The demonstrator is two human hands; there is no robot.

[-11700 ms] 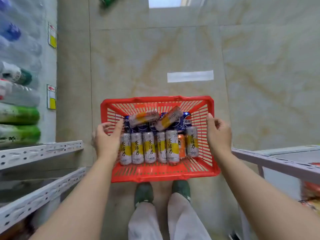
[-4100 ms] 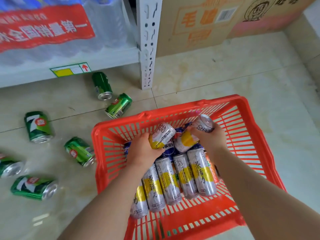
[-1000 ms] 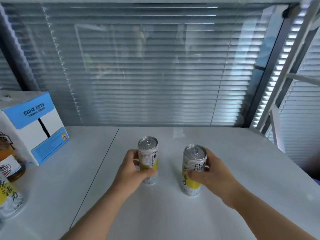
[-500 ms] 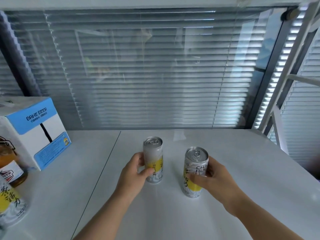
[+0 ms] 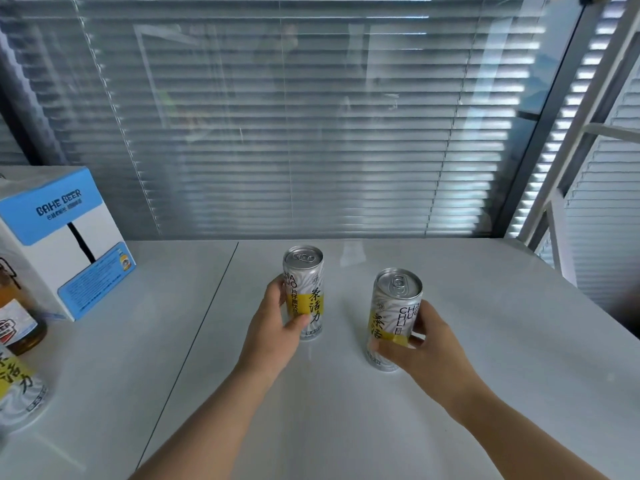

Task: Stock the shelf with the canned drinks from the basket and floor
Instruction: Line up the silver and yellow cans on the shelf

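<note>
A: Both busy up there?
B: Yes. The left grip curls round the farther can, thumb across its yellow band. The right grip wraps the nearer can low down, fingers behind it.
A: Standing or lifted?
B: Upright, bases on the white shelf, apart from each other, between the two grips. Well left of the left grip stand a blue-and-white box and, closer to the camera, a third can.
</note>
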